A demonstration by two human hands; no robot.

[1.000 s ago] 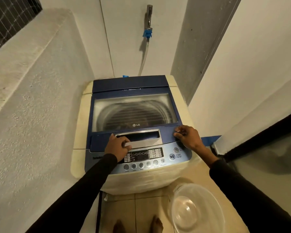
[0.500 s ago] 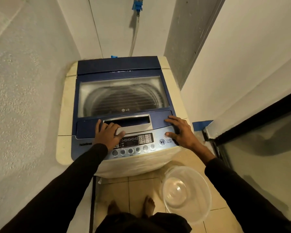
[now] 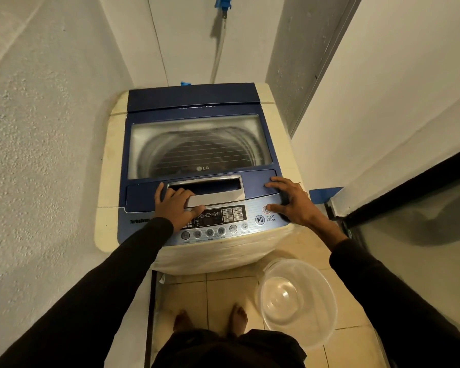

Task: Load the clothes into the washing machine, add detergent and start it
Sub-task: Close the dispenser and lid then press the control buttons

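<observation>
Filling the middle of the frame, the washing machine (image 3: 197,166) stands in a narrow alcove between a rough plaster wall on the left and a smooth wall on the right, its blue lid (image 3: 199,144) shut flat over the drum. Through the lid's clouded window the drum shows only ribbed metal and a dark patch, so I cannot tell whether the clothes are inside; none lie anywhere else in view. At lower right of the frame a clear plastic tub (image 3: 298,296) sits on the tiled floor and looks empty, which suggests loading may be done. The control panel (image 3: 218,221) runs along the machine's near edge. The left hand (image 3: 177,205) rests flat near the silver lid handle (image 3: 210,192), fingers spread and straight, gripping nothing. The right hand (image 3: 294,200) also lies open, fingers splayed over the lid's right corner, thumb touching a small round button (image 3: 266,209) just above the start/pause button (image 3: 260,219). By my reading the step in hand is powering on and starting; the next move calls for a firm press there, then a shift down to start/pause. No detergent is visible, the display's symbols are too small to read, and the left wrist covers part of the panel.
</observation>
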